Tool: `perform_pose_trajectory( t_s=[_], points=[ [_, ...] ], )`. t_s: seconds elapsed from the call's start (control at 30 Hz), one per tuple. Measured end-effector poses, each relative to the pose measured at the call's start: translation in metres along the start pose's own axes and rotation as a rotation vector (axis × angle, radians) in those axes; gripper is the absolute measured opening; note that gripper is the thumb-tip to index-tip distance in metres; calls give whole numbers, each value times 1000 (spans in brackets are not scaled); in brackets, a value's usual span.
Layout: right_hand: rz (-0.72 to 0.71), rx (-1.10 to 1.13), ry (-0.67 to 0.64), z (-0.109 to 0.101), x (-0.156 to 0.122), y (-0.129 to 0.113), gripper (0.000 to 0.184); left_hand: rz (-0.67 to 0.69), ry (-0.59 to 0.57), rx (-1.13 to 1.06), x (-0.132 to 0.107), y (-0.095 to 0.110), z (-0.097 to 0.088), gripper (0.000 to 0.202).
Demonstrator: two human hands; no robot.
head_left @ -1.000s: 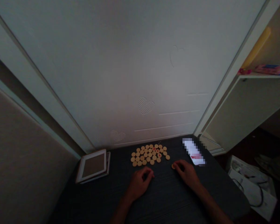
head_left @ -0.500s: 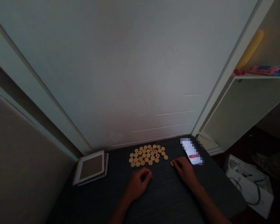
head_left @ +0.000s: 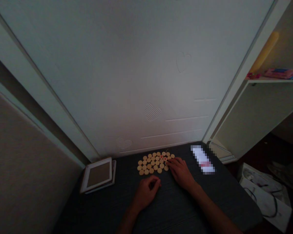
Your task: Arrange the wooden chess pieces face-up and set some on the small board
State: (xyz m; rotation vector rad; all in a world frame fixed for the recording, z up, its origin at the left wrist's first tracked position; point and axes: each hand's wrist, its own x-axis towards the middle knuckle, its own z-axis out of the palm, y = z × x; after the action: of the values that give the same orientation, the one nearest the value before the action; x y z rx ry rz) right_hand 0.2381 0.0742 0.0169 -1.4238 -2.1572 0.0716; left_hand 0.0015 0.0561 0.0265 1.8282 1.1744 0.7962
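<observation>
Many round wooden xiangqi pieces [head_left: 149,160] lie close together on the dark table, mostly plain side up; a few show red characters. My right hand [head_left: 182,173] reaches over the right edge of the group, palm down. Its fingertips are together on a red-marked piece [head_left: 166,163], and the hand hides some discs beneath it. Just in front of the group, my left hand [head_left: 146,191] rests on the table, fingers curled and thumb against the fingertips. Nothing shows in it.
Two stacked frame-like items [head_left: 99,175] lie on the table's left. A phone [head_left: 202,159] with a lit, blurred screen lies at the right. Behind rises a white panel [head_left: 136,81] with embossed hearts. A white box [head_left: 266,198] with cables stands right of the table [head_left: 171,208].
My right hand has moved left and away from me, from a single piece beside the group onto the group's right edge. My left hand stays in place. The view shifts slightly.
</observation>
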Motion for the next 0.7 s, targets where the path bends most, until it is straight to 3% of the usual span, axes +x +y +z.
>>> perform_pose_trajectory(
  t_s=[0.4,0.7],
  points=[
    [29,-19,-28,1,-15,-6,21,2,8,-19,1,-3,1,25],
    [50,233,27,-1,-38,-26,18,-37,38,-66,3,-8,4,27]
  ],
)
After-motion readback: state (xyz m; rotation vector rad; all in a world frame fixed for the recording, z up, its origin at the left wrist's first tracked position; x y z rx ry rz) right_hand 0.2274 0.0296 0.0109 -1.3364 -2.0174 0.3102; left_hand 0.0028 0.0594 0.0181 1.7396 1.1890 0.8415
